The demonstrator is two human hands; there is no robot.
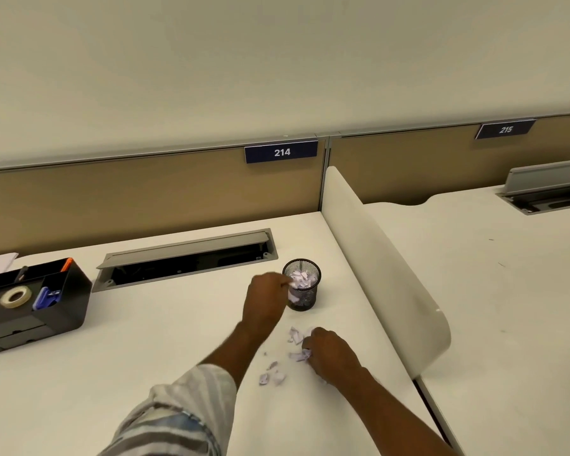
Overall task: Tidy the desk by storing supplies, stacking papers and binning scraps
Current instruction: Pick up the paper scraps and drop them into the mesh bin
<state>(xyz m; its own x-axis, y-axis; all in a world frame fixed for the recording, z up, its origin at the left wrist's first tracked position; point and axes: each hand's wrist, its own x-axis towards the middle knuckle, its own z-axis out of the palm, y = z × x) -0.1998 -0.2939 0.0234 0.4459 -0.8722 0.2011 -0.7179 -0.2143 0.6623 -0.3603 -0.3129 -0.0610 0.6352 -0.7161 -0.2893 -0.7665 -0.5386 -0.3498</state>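
Stretching toward a tan partition [145,199] labelled 214, the white desk [145,340] carries an open cable tray [185,258] at its back, a black organiser [33,311] with a tape roll [15,296] at the left, and a white divider [375,258] along its right edge. A black mesh cup [305,301], part full of paper, stands near the divider, and loose paper scraps [272,376] lie on the desk in front of it. The left hand [265,302] reaches to the cup's rim, fingertips pinching a scrap there. The right hand [331,353] rests palm-down among the scraps, fingers curled round a crumpled one.
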